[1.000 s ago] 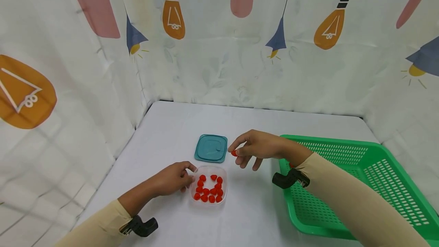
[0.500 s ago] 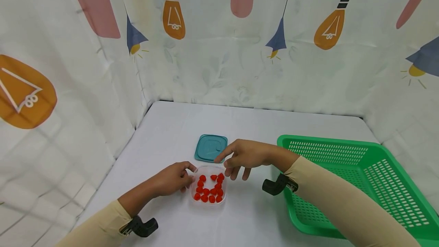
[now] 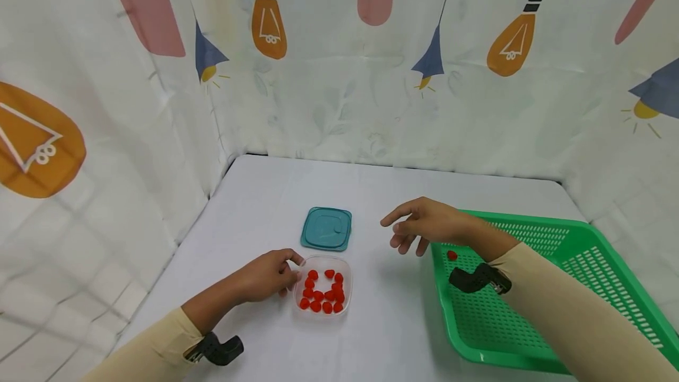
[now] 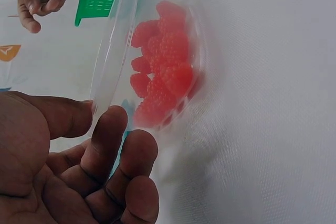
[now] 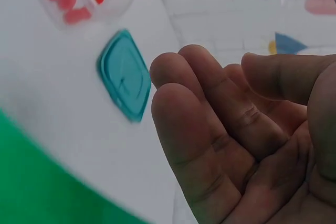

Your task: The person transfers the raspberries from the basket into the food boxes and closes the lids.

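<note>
On the white table a small clear plastic container (image 3: 322, 262) holds several red raspberries (image 4: 163, 59). My left hand (image 3: 269, 277) pinches its left rim between thumb and fingers, as the left wrist view shows. My right hand (image 3: 427, 224) hovers to the right of the teal lid (image 3: 326, 229), near the left rim of the green basket (image 3: 448, 326). Its fingers are loosely bent, and the right wrist view shows nothing between them. Inside the basket, close to its left wall, lies one raspberry (image 3: 452, 255); my right forearm hides part of the basket.
Behind the container, the lid lies flat on the table (image 3: 371, 187). The large perforated basket takes up the table's right side. A white printed curtain (image 3: 339, 93) encloses the back and sides.
My right hand carried a raspberry left to the container and let it go at the upper right corner. It has since moved back right, empty. The left hand stays on the container.
</note>
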The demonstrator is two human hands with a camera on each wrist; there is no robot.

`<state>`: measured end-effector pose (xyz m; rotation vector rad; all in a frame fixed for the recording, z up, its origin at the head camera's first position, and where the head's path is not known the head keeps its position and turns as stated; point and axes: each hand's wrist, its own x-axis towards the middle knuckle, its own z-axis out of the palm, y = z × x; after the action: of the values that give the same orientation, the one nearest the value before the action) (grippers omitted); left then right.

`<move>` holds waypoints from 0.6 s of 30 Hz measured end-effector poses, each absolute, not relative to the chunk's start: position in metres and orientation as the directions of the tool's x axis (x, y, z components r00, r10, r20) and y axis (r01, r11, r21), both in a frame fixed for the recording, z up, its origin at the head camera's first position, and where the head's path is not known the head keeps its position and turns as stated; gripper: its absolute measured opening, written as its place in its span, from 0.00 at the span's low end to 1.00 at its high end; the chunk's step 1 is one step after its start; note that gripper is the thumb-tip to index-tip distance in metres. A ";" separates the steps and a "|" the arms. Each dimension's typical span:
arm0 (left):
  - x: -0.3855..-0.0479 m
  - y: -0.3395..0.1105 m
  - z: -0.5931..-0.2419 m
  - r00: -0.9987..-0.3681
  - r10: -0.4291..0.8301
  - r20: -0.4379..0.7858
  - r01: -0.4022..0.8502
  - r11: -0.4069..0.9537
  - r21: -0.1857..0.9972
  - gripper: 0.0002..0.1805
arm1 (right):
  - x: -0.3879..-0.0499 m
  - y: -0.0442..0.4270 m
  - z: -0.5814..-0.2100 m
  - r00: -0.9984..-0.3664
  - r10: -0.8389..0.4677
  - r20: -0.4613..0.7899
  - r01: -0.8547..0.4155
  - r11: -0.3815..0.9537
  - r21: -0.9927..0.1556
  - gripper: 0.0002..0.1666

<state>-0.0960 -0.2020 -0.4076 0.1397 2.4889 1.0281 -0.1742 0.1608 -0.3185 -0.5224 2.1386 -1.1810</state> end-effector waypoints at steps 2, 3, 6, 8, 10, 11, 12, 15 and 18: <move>-0.096 -0.202 -0.408 -0.897 0.250 -0.364 -0.080 0.719 0.690 0.18 | -0.175 0.176 -0.319 -0.734 -0.592 -0.333 -0.025 0.514 -0.858 0.18; -0.096 -0.202 -0.408 -0.897 0.247 -0.366 -0.084 0.719 0.690 0.18 | -0.176 0.183 -0.320 -0.739 -0.587 -0.329 -0.021 0.509 -0.860 0.18; -0.095 -0.201 -0.407 -0.898 0.238 -0.369 -0.092 0.720 0.688 0.17 | -0.176 0.205 -0.319 -0.760 -0.561 -0.328 0.005 0.499 -0.866 0.19; -0.095 -0.200 -0.406 -0.899 0.235 -0.370 -0.094 0.721 0.687 0.17 | -0.176 0.220 -0.319 -0.773 -0.543 -0.329 0.014 0.504 -0.864 0.19; -0.095 -0.200 -0.405 -0.900 0.233 -0.370 -0.094 0.723 0.684 0.17 | -0.175 0.233 -0.320 -0.782 -0.523 -0.338 0.029 0.512 -0.859 0.20; -0.094 -0.200 -0.405 -0.900 0.232 -0.370 -0.095 0.723 0.684 0.17 | -0.175 0.240 -0.321 -0.786 -0.516 -0.342 0.033 0.518 -0.855 0.20; -0.094 -0.200 -0.405 -0.900 0.232 -0.369 -0.094 0.723 0.684 0.17 | -0.174 0.247 -0.321 -0.787 -0.510 -0.347 0.033 0.527 -0.849 0.21; -0.094 -0.200 -0.404 -0.899 0.233 -0.370 -0.096 0.721 0.686 0.17 | -0.172 0.264 -0.327 -0.776 -0.508 -0.373 0.045 0.545 -0.837 0.24; -0.093 -0.199 -0.403 -0.898 0.237 -0.370 -0.093 0.720 0.687 0.17 | -0.172 0.277 -0.336 -0.757 -0.510 -0.407 0.062 0.565 -0.823 0.27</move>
<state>-0.0930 -0.1994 -0.4030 0.1100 2.4882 1.0273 -0.1720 0.2771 -0.3363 -0.3569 2.1660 -1.1726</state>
